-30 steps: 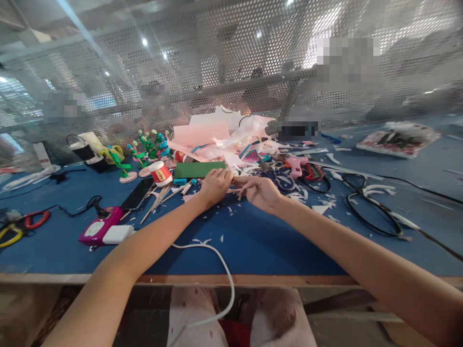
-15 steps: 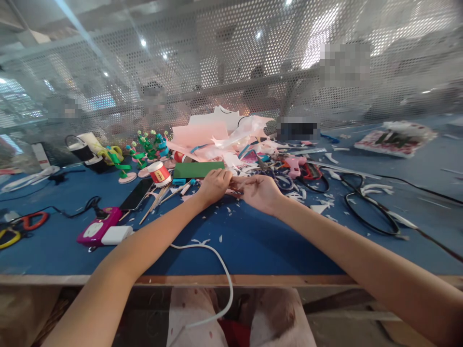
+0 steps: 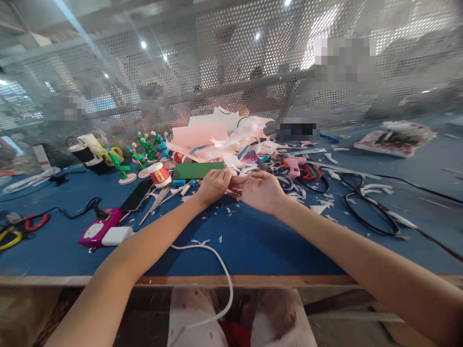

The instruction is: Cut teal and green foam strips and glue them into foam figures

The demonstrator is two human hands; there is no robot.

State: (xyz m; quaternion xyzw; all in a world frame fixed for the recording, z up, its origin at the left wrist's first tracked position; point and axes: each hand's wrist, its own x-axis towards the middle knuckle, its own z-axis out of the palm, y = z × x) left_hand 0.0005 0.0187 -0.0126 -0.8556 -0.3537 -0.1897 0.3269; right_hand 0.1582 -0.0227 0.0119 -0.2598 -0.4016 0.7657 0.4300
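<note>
Over the middle of the blue table my left hand (image 3: 216, 186) and my right hand (image 3: 262, 192) meet, fingertip to fingertip. The fingers of both are bent and pinched together. Whatever lies between them is too small and too covered to make out. Just behind my left hand is a flat green strip (image 3: 198, 170). A small white tub with a red label (image 3: 160, 175) stands to its left, near thin wooden sticks (image 3: 154, 205). Behind my hands rises a heap of pale pink and white paper sheets (image 3: 200, 135) and scraps.
Green twisted paper plants (image 3: 146, 149) on round pink bases stand at the back left. A purple power adapter (image 3: 99, 227), a phone (image 3: 136, 195) and pliers (image 3: 10, 237) lie left. A pink glue gun (image 3: 293, 165) and black cable (image 3: 365, 212) lie right. A white cable (image 3: 224, 270) crosses the front edge.
My right hand has turned slightly, and its fingers have shifted a little against those of my left hand. My left hand stays nearly where it was.
</note>
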